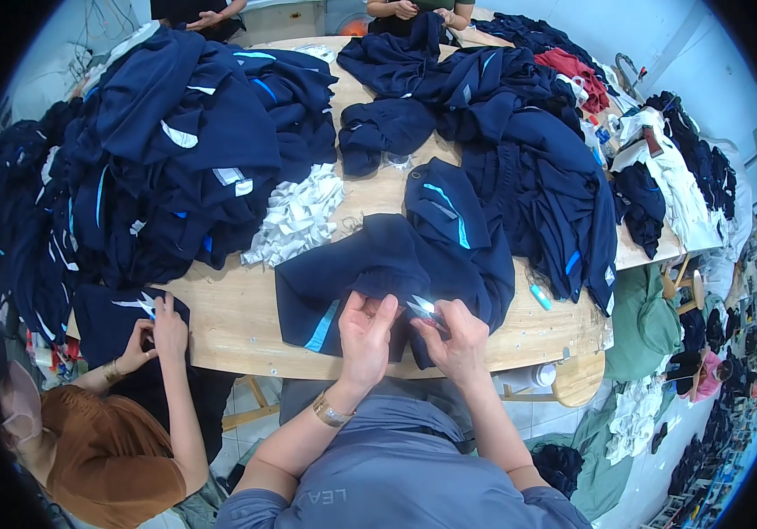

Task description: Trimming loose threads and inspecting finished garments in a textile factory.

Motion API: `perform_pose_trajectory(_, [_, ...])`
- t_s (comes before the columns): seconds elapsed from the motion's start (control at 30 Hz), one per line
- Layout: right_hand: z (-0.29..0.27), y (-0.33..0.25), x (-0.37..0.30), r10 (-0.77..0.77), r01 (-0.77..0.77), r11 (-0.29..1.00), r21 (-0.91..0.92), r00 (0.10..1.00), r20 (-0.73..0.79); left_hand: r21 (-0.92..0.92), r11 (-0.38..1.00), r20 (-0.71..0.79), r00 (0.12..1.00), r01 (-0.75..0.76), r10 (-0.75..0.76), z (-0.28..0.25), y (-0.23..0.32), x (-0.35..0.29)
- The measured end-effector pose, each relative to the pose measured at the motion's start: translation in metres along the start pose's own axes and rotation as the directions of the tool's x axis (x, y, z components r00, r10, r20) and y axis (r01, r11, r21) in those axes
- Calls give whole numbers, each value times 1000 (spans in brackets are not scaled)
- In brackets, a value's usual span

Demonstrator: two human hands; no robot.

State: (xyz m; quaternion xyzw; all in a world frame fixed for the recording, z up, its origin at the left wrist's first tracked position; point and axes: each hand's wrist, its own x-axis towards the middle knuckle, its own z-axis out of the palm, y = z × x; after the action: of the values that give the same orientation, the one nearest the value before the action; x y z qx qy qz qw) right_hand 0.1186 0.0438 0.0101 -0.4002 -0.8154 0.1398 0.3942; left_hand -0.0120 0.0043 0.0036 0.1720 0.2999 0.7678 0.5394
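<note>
A navy garment (352, 260) with a light-blue stripe lies in front of me at the table's near edge. My left hand (368, 339) is closed on its edge, thumb against the bent fingers. Close beside it, my right hand (456, 339) grips a pair of thread snips (421, 306), whose bright blades point up and left toward the cloth by my left fingertips. Any thread between the blades is too small to make out. Behind the garment lies another navy piece (444, 207) with a bright-blue stripe.
A tall heap of navy garments (184, 132) fills the table's left; more (537, 176) lie right. White scraps (294, 216) are piled between. A blue-capped marker (540, 297) lies near the front edge. At left, a co-worker (118, 423) trims cloth with snips; two people stand across the table.
</note>
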Motion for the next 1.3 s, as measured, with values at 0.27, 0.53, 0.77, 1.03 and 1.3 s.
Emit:
perform_pose_trajectory(0.27, [0,-6,3,37,-37,999,20,999,16,0,1000,-7,1000,1,-1,1,0,0])
perform_pose_trajectory(0.53, [5,-4,1,-5,6,999,46,1000,-17,83,996,31,999,-40,37,-1,0,-2])
perform_pose_trajectory(0.77, [4,-7,1,229,-185,929,320,968,-106,64,997,-11,999,-37,38,1,1,-1])
perform_pose_trajectory(1.03, [10,-19,5,497,-497,573,652,843,205,279,948,34,988,-157,153,-3,-4,-4])
perform_pose_trajectory(1.3, [9,-21,6,477,-488,714,502,864,161,420,885,78,980,-200,185,-4,-6,-8])
